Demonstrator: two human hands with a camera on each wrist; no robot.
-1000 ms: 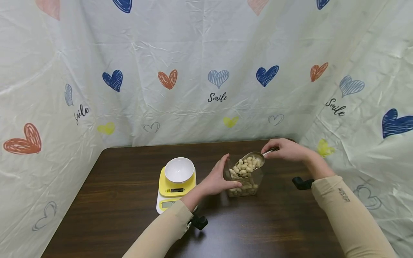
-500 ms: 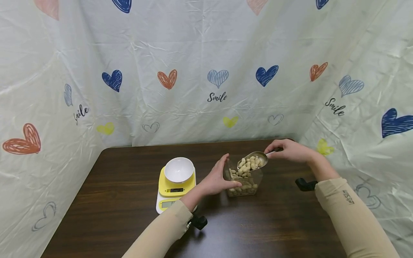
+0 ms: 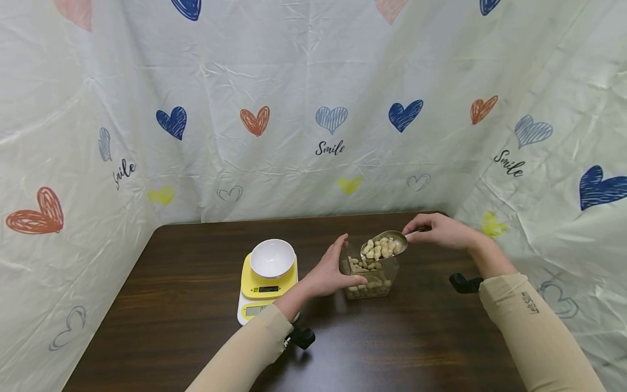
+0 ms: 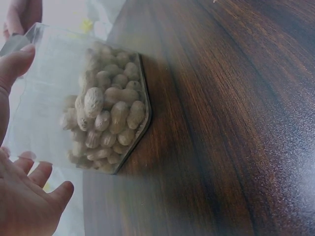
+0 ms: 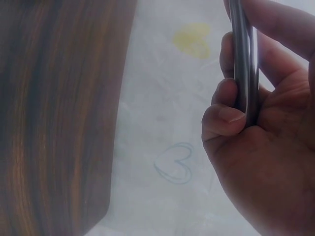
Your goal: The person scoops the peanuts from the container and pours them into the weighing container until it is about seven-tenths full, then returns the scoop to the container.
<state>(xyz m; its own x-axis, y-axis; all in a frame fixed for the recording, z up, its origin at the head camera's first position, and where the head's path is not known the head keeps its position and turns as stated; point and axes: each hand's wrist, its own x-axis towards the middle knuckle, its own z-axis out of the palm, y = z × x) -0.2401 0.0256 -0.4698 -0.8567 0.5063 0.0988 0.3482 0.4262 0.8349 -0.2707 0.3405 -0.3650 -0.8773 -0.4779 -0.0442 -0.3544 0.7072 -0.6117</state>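
Observation:
My right hand (image 3: 438, 231) grips the handle of a metal scoop (image 3: 398, 240); in the right wrist view the fingers curl round the steel handle (image 5: 246, 73). Unshelled peanuts (image 3: 379, 249) fill the scoop's bowl, which is over the mouth of a clear plastic box (image 3: 392, 272). More peanuts (image 4: 106, 115) lie in the box, which stands on the table. My left hand (image 3: 329, 273) grips the box's left side near the rim, thumb in front and fingers behind.
Left of the box stands a yellow and white kitchen scale (image 3: 250, 286) with a white bowl (image 3: 272, 258) on it. The dark wooden table (image 3: 186, 305) ends at a white curtain (image 3: 284, 179) printed with hearts, behind and at both sides.
The scoop and my right hand have shifted slightly right, and fewer peanuts are heaped on the scoop than a second ago. My left hand and the box have stayed in place.

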